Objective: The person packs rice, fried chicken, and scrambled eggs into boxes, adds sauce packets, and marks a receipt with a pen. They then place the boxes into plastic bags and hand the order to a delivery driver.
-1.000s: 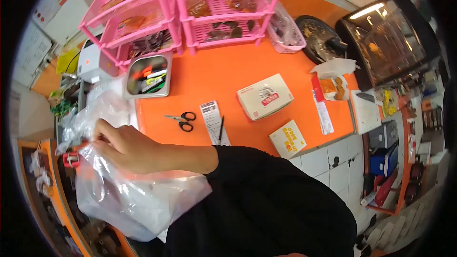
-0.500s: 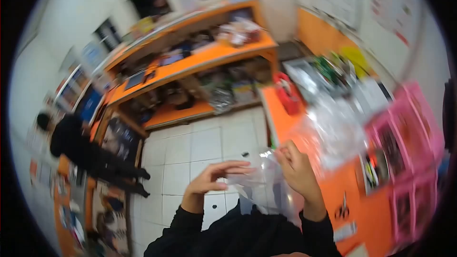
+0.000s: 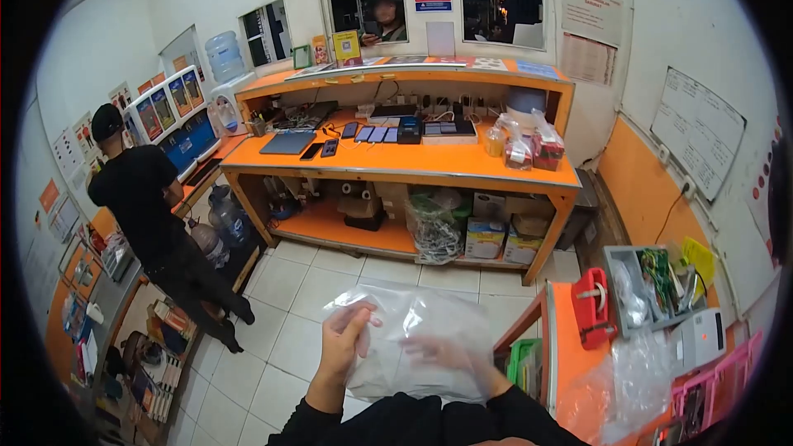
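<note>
A clear plastic bag [image 3: 413,314] hangs spread open in front of my body. My left hand [image 3: 351,334] grips its left side, thumb and fingers closed on the film. Behind or inside the film, my right hand [image 3: 450,355] shows blurred through the plastic, its fingers apparently stretched leftward; whether it holds any of the bag is unclear.
An orange table [image 3: 570,363] at right bears a red tape dispenser [image 3: 593,307], a grey tray [image 3: 644,281] and loose plastic bags [image 3: 636,380]. Ahead is an orange counter [image 3: 372,161] with phones. A co-worker [image 3: 153,206] stands left; a helmeted person [image 3: 385,16] is at the window.
The view has swung left and up toward the counter and windows. The bag is spread wider, and my right hand has gone from its edge to behind or inside the film.
</note>
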Action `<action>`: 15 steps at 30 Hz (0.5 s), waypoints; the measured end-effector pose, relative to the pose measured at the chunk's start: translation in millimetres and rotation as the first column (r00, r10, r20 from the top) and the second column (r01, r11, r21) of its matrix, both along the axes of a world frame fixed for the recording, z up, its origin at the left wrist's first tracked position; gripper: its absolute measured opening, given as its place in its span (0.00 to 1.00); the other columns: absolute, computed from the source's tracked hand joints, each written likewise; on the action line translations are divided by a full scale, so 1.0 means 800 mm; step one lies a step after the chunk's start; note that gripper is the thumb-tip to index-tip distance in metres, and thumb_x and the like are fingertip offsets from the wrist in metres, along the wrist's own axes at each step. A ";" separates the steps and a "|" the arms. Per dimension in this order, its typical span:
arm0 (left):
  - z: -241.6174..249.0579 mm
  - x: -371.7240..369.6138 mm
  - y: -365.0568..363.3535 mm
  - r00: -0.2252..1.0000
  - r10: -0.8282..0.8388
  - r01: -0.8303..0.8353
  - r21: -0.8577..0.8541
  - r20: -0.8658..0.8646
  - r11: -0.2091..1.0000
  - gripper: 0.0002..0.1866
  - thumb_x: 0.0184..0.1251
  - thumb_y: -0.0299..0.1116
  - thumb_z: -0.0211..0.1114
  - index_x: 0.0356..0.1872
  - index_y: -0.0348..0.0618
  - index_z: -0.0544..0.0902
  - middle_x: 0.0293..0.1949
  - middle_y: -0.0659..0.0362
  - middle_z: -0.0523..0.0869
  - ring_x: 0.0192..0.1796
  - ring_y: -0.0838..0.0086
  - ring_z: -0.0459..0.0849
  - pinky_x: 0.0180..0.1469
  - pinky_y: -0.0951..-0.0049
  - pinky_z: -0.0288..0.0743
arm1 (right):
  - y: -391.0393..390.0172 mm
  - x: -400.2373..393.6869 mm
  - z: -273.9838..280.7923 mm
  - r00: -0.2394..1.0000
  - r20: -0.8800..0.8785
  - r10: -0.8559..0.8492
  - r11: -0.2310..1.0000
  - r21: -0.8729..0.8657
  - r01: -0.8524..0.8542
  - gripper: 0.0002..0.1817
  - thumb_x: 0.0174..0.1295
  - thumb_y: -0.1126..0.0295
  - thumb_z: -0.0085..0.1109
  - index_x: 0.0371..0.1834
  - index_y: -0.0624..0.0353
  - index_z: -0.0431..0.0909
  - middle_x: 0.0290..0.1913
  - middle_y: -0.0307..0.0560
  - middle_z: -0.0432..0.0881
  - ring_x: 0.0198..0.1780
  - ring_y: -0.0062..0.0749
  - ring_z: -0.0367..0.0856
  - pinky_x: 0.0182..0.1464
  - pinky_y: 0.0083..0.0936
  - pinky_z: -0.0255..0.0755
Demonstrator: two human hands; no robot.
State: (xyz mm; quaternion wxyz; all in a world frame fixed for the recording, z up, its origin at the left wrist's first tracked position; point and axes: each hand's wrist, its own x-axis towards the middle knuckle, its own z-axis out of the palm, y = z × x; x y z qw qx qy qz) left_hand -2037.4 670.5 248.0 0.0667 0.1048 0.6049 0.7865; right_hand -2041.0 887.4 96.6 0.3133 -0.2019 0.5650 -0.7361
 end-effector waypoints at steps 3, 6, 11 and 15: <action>-0.044 -0.083 -0.004 0.928 0.369 -0.369 -0.009 0.056 0.929 0.12 0.69 0.34 0.57 0.42 0.35 0.80 0.26 0.63 0.80 0.15 0.90 0.61 0.15 0.84 0.52 | -0.015 -0.007 0.047 0.924 -0.361 0.129 0.986 0.149 -0.079 0.44 0.62 0.44 0.50 0.73 0.58 0.45 0.72 0.56 0.52 0.73 0.44 0.51 0.70 0.40 0.51; -0.088 -0.149 0.011 0.871 0.484 -0.491 0.094 0.085 0.866 0.13 0.70 0.36 0.56 0.44 0.36 0.78 0.28 0.64 0.78 0.15 0.90 0.61 0.15 0.84 0.51 | 0.033 -0.065 0.071 0.999 0.011 -0.049 0.945 -0.323 0.050 0.51 0.55 0.29 0.43 0.74 0.54 0.46 0.73 0.61 0.48 0.74 0.50 0.47 0.72 0.43 0.41; -0.128 -0.259 0.075 0.791 0.596 -0.609 0.088 0.138 0.788 0.13 0.72 0.37 0.53 0.46 0.37 0.76 0.30 0.65 0.74 0.18 0.90 0.60 0.17 0.85 0.51 | 0.104 -0.183 0.021 0.954 0.291 -0.070 0.778 -0.582 0.235 0.66 0.39 0.17 0.34 0.74 0.56 0.39 0.73 0.63 0.43 0.74 0.58 0.44 0.71 0.53 0.37; -0.166 -0.375 0.105 0.695 0.701 -0.703 0.058 -0.158 0.709 0.11 0.73 0.36 0.51 0.44 0.38 0.74 0.30 0.67 0.72 0.22 0.89 0.61 0.21 0.87 0.52 | 0.147 -0.285 0.001 0.988 0.154 0.000 0.685 -0.720 0.113 0.62 0.43 0.19 0.28 0.73 0.59 0.43 0.74 0.60 0.45 0.74 0.55 0.44 0.71 0.50 0.43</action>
